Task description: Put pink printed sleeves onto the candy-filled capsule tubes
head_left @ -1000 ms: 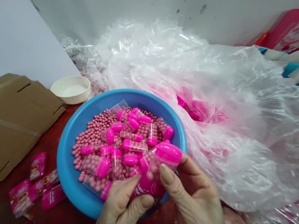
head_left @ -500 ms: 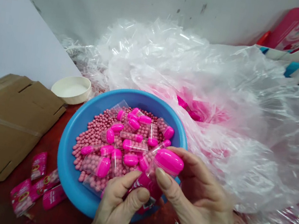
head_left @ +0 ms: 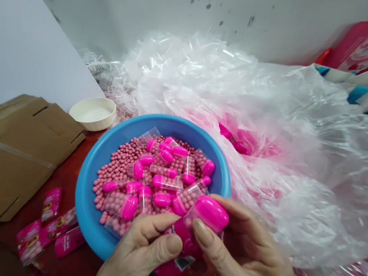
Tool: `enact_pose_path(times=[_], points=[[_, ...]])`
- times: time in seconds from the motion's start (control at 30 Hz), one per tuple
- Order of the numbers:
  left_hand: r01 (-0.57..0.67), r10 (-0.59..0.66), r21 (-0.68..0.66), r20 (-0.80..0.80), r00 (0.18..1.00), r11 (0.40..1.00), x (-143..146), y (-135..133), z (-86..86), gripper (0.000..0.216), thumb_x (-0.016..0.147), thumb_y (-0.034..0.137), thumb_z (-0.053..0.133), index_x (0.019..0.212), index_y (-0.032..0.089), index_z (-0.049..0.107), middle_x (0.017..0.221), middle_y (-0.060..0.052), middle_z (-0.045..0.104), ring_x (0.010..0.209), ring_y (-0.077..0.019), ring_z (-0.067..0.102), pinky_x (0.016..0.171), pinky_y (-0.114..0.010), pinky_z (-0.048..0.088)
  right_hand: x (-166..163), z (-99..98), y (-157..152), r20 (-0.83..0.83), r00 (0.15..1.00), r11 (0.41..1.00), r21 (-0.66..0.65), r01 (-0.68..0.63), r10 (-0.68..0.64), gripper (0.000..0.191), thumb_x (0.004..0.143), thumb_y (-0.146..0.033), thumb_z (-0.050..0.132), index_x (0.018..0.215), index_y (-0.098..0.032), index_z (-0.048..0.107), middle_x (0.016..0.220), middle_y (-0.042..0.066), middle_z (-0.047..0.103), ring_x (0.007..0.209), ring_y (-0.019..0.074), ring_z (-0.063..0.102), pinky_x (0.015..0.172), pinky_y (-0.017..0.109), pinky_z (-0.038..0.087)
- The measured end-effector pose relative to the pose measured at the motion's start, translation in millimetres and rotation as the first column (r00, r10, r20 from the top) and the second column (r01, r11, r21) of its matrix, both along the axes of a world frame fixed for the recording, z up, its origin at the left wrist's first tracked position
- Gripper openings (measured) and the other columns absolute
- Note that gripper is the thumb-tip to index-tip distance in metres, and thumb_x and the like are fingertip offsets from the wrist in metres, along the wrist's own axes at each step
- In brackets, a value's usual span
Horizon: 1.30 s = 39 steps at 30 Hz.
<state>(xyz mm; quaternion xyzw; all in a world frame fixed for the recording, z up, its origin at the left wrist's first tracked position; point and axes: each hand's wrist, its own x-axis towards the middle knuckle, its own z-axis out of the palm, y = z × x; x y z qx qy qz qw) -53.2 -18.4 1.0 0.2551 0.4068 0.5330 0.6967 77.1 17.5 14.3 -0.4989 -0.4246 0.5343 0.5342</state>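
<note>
Both my hands are at the near right rim of a blue basin. My right hand pinches a clear container with a bright pink cap, thumb just under the cap. Around the container's lower part is a printed pink sleeve, which my left hand grips between thumb and fingers. The container is tilted, cap to the upper right. Inside the basin, several pink-capped clear containers filled with beads lie on loose dusty-pink beads.
Left of the basin are printed pink packs on the red surface and a flattened cardboard box. A white bowl stands behind it. Crumpled clear plastic bags, some holding pink pieces, spread along the back and right, against the wall.
My hands, with the container and sleeve, have come slightly lower and toward me. The whole view has shifted a little. Both hands keep their hold.
</note>
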Motion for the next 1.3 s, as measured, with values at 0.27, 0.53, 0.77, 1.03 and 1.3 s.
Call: enact_pose_path(times=[0.27, 0.53, 0.77, 1.03, 1.3], points=[[-0.031, 0.038, 0.026, -0.305, 0.952, 0.999, -5.5, 2.3, 4.3, 0.021, 0.076, 0.026, 0.073, 0.094, 0.036, 0.077, 0.082, 0.006, 0.078, 0.076, -0.0106, 0.067, 0.067, -0.014, 0.050, 17.0, -14.9, -1.9, 0.164, 0.984, 0.983, 0.160, -0.093, 0.066, 0.020, 0.067, -0.028, 0.079, 0.086, -0.032, 0.073, 0.076, -0.005, 0.073, 0.067, 0.0121, 0.066, 0.065, 0.019, 0.053], [0.003, 0.027, 0.078, -0.386, 0.922, 0.997, -7.8, -3.0, 6.7, 0.025, 0.073, 0.023, 0.074, 0.094, 0.037, 0.076, 0.090, 0.006, 0.078, 0.083, -0.0141, 0.068, 0.074, -0.018, 0.051, 11.9, -17.9, -17.7, 0.171, 0.985, 0.985, 0.173, 0.005, -0.035, 0.017, 0.068, -0.028, 0.079, 0.084, -0.029, 0.072, 0.078, -0.003, 0.073, 0.066, 0.0127, 0.068, 0.063, 0.018, 0.055], [-0.050, 0.022, -0.017, -0.719, 0.694, 0.999, -14.6, -10.1, 2.6, 0.023, 0.069, 0.028, 0.076, 0.092, 0.031, 0.077, 0.084, -0.001, 0.075, 0.084, -0.0237, 0.064, 0.076, -0.033, 0.048, 5.5, -14.7, -14.3, 0.080, 0.994, 0.996, 0.049, 0.077, -0.081, 0.021, 0.064, -0.032, 0.081, 0.082, -0.026, 0.073, 0.078, -0.001, 0.073, 0.071, 0.0143, 0.067, 0.068, 0.021, 0.056], [-0.085, 0.137, 0.108, -0.706, 0.695, 0.990, -6.7, -3.7, 6.0, 0.015, 0.073, 0.035, 0.073, 0.084, 0.027, 0.078, 0.074, -0.001, 0.074, 0.071, -0.0202, 0.064, 0.066, -0.026, 0.050, 4.1, -40.7, -22.7, 0.163, 0.970, 0.976, 0.147, 0.159, -0.182, 0.027, 0.064, -0.031, 0.082, 0.089, -0.025, 0.073, 0.087, 0.001, 0.074, 0.078, 0.0179, 0.068, 0.079, 0.029, 0.053], [-0.149, 0.147, 0.050, -0.627, 0.765, 0.988, -5.4, -4.6, 0.1, 0.020, 0.070, 0.036, 0.075, 0.087, 0.025, 0.078, 0.080, -0.004, 0.074, 0.074, -0.0209, 0.064, 0.068, -0.028, 0.052, 8.7, -23.7, -16.8, 0.164, 0.986, 0.992, 0.126, 0.014, -0.034, 0.018, 0.073, -0.027, 0.075, 0.090, -0.031, 0.073, 0.081, -0.005, 0.070, 0.066, 0.0094, 0.062, 0.062, 0.016, 0.050]])
